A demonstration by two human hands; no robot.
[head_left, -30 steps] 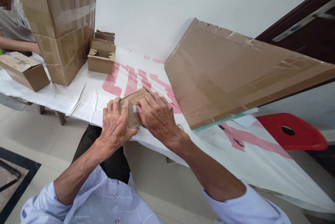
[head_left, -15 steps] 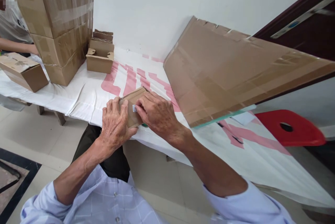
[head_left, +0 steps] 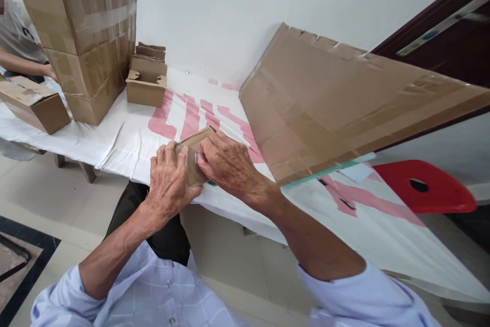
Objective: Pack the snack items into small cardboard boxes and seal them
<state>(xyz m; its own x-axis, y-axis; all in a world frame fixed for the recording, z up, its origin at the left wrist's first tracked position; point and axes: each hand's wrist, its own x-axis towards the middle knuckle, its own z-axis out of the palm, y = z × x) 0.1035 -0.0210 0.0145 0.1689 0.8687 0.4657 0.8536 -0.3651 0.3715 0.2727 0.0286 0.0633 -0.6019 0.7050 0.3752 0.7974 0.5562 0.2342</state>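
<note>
A small brown cardboard box (head_left: 194, 176) is at the front edge of the cloth-covered table, between my hands. My left hand (head_left: 168, 176) grips its left side, fingers over the top face and thumb along the near edge. On that top face is a small whitish-blue sticker (head_left: 196, 157), partly covered by my right hand (head_left: 225, 164). The right hand's fingers are curled, with the thumb and bent forefinger against the sticker; whether anything is pinched inside them is hidden. A bit of a green round thing (head_left: 212, 182) shows below the right hand.
Stacked taped cartons (head_left: 92, 51) stand at left, beside an open small carton (head_left: 146, 82) and a closed box (head_left: 36, 105). A large cardboard sheet (head_left: 344, 107) leans at right, near a red stool (head_left: 429, 189). Another person's arm (head_left: 26, 64) shows at far left.
My right thumb and forefinger have shifted slightly over the sticker, covering more of it. My left hand and the box stay almost still. The other person's hand has moved a little.
</note>
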